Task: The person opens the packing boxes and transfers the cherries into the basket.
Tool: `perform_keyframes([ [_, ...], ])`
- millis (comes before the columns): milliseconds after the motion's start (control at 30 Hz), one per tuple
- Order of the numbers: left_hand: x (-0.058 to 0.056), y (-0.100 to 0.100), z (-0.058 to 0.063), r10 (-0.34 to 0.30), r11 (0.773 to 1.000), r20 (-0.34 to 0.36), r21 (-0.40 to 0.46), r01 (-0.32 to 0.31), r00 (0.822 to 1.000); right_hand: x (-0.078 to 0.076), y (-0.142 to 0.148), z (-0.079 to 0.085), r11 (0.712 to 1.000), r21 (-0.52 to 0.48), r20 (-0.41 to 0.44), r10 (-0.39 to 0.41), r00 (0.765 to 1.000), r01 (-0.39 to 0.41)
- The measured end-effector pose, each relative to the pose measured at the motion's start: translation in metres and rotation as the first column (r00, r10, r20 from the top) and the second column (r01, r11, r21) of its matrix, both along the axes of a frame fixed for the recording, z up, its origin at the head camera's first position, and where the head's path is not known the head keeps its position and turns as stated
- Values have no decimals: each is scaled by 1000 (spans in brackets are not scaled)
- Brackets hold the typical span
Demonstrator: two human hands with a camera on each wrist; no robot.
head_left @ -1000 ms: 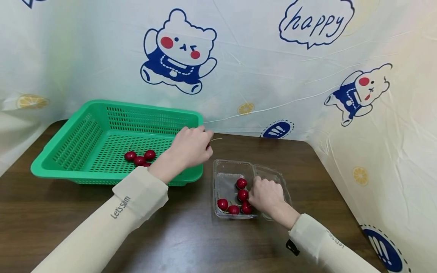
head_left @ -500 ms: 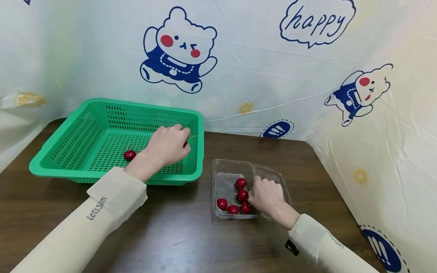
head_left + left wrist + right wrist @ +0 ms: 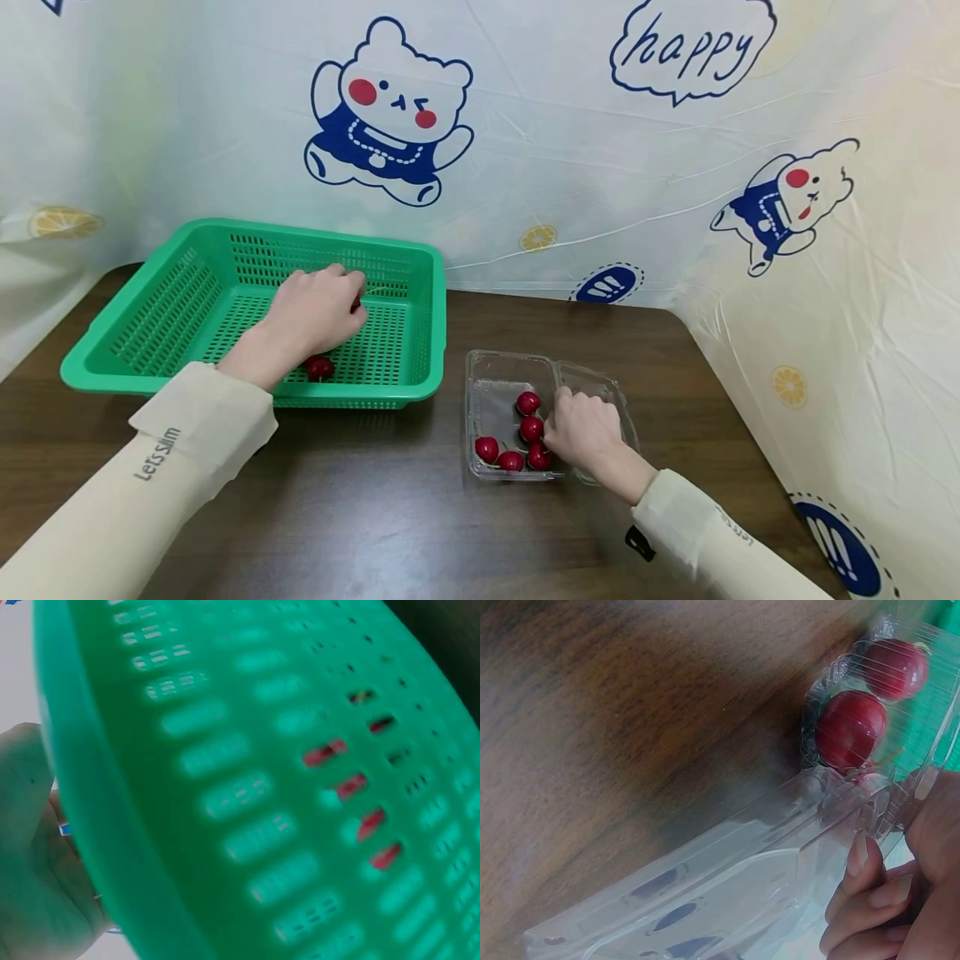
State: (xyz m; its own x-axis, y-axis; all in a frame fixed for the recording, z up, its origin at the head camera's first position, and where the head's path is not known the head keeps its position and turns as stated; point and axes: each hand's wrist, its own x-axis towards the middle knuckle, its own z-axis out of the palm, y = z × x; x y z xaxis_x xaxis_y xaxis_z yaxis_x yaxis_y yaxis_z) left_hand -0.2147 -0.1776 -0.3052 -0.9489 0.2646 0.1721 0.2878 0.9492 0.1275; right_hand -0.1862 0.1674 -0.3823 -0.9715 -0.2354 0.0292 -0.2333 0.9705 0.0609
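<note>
My left hand is over the green basket, pinching a cherry whose stem sticks out to the right. Beneath that wrist a cherry lies on the basket floor; others there are hidden by the arm. My right hand grips the clear plastic container where its box meets the folded-back lid. Several cherries lie along the box's right and front sides. In the right wrist view, curled fingers hold the plastic edge near two cherries.
Basket and container stand apart on a dark wooden table. Behind and to the right hangs a white printed cloth. In the left wrist view the basket wall blocks most of the scene, with red showing through its slots.
My left hand has moved left from the basket's right rim to over its interior, carrying the cherry. My right hand and the container have stayed in place.
</note>
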Motion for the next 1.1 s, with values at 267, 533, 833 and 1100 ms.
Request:
perform_keyframes([
  [267, -2, -21, -6, 38, 999, 74, -15, -37, 997, 0, -1, 1, 1000, 5, 17, -3, 1000, 3],
  [533, -6, -37, -14, 40, 999, 165, 23, -44, 985, 0, -1, 1, 1000, 3, 14, 0, 1000, 0],
  [833, -15, -51, -20, 8, 1000, 236, -4, -7, 972, 0, -1, 0, 1000, 9, 9, 3, 1000, -3],
  [1100, -18, -57, -28, 3, 1000, 308, -10, 0, 951, 0, -2, 2, 1000, 19, 26, -4, 1000, 4],
])
